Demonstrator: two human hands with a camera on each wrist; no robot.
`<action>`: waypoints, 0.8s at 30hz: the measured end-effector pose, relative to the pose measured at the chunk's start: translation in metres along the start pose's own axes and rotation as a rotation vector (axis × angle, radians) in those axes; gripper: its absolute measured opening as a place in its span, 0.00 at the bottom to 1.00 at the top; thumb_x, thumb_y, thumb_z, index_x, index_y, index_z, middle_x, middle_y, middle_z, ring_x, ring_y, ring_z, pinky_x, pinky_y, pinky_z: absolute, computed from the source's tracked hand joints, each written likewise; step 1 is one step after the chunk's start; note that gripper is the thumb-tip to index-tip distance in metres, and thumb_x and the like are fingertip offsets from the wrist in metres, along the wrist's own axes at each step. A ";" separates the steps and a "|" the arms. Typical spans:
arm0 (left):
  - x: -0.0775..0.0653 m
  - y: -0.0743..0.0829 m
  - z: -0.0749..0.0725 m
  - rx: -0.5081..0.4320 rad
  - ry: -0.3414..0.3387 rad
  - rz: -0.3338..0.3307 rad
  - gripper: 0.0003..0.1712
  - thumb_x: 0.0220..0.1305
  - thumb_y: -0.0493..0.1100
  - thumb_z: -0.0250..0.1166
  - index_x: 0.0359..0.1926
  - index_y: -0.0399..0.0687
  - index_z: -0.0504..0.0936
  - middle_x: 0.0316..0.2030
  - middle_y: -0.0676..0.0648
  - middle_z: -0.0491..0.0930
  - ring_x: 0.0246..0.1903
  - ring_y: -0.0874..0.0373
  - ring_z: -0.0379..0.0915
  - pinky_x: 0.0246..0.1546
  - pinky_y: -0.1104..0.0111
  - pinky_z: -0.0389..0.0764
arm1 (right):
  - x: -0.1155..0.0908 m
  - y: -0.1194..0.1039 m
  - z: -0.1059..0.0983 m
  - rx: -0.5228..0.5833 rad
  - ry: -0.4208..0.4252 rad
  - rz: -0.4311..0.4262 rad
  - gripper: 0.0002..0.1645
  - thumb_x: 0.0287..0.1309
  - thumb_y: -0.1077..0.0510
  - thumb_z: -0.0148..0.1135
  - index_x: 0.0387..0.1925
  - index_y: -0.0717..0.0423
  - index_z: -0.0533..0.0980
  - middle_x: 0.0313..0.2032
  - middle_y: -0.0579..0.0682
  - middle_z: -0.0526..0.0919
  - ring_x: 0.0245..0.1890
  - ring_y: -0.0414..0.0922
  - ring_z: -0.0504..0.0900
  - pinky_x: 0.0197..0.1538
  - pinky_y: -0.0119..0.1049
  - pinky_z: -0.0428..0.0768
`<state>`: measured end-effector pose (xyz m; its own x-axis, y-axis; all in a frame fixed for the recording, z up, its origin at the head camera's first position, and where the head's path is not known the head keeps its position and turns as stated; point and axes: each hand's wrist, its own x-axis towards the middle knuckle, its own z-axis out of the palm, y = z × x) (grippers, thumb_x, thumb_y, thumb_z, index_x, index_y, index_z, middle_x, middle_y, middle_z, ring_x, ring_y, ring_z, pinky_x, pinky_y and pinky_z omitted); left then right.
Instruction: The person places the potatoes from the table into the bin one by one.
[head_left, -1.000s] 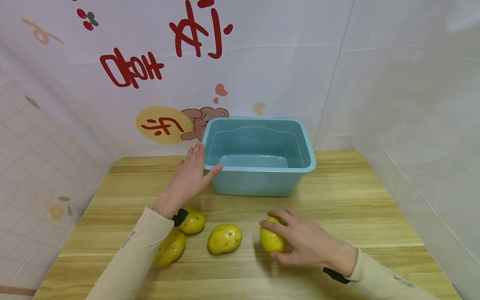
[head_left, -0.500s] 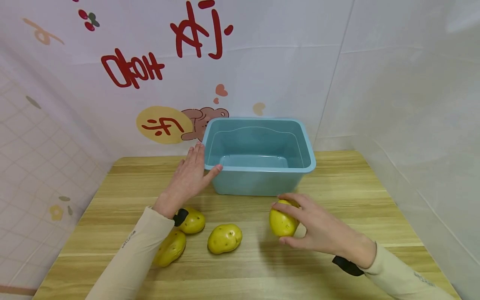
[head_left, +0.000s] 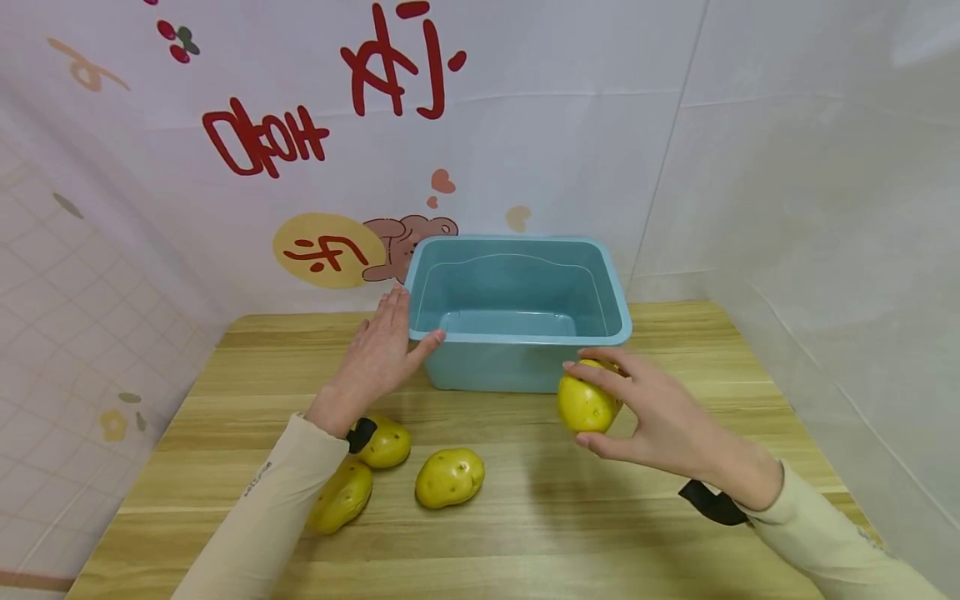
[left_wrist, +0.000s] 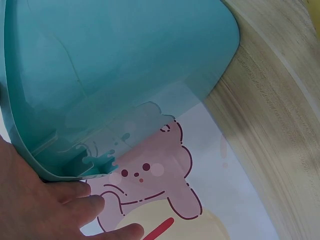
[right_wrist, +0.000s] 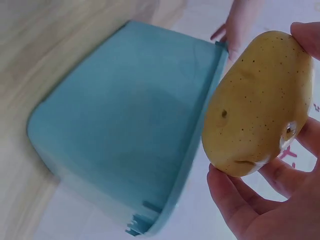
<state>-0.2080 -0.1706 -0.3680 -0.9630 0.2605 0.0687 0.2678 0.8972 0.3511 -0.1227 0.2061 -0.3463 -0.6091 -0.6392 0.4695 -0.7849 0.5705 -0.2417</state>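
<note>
Head cam looks fwd & down from above/in front of blue bin (head_left: 510, 367), farthest back. L wrist cam v. close by its left side; R wrist cam near, facing its front. All 3 share it.

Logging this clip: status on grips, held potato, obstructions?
Right grip pinching potato above table. Left grip touching blue bin. Three more potatoes on table. Nothing visible blocking bin's opening.

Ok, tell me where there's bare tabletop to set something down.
Bare wood shows between the blue plastic bin and the right wall, and left of the left hand. Crowded: front left, where two potatoes lie by the left sleeve, and before the bin's right front corner, where the right hand holds another potato.
</note>
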 end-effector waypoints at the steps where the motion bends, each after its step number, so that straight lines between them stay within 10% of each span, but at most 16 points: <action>1: 0.000 0.000 0.000 -0.001 0.001 0.001 0.61 0.72 0.79 0.41 0.82 0.34 0.38 0.82 0.37 0.37 0.81 0.41 0.33 0.74 0.36 0.49 | 0.002 0.001 -0.002 -0.004 0.007 0.000 0.40 0.64 0.32 0.66 0.69 0.47 0.75 0.64 0.54 0.76 0.56 0.52 0.78 0.48 0.51 0.83; 24: 0.001 -0.001 0.000 0.002 0.007 0.004 0.62 0.72 0.79 0.41 0.82 0.34 0.38 0.82 0.36 0.38 0.81 0.42 0.33 0.73 0.36 0.50 | 0.038 0.019 -0.028 -0.016 0.026 0.023 0.41 0.53 0.49 0.79 0.68 0.51 0.76 0.62 0.55 0.77 0.53 0.53 0.79 0.46 0.49 0.81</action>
<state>-0.2088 -0.1711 -0.3686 -0.9620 0.2619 0.0767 0.2720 0.8968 0.3489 -0.1577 0.2064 -0.3093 -0.6240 -0.6118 0.4862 -0.7684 0.5935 -0.2393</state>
